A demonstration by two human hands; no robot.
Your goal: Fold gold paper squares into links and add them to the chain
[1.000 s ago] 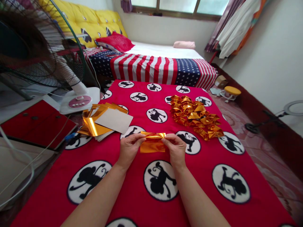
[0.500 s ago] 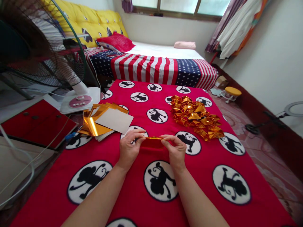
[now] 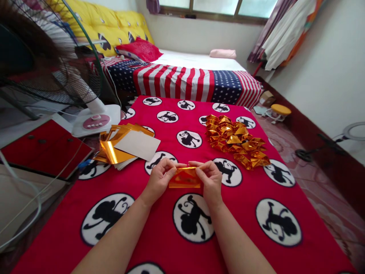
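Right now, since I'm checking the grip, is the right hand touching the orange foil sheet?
Touching: the head view shows the right hand pinching the orange foil sheet, thumb over its right end.

The foil sheet (image 3: 185, 179) and the folded pieces (image 3: 235, 139) are shiny orange-gold; the stack (image 3: 116, 152) mixes gold and off-white. The cloth (image 3: 239, 207) is crimson, patterned with black monkeys in white discs; the bed cover (image 3: 178, 82) pairs red-and-white stripes with white-starred navy.
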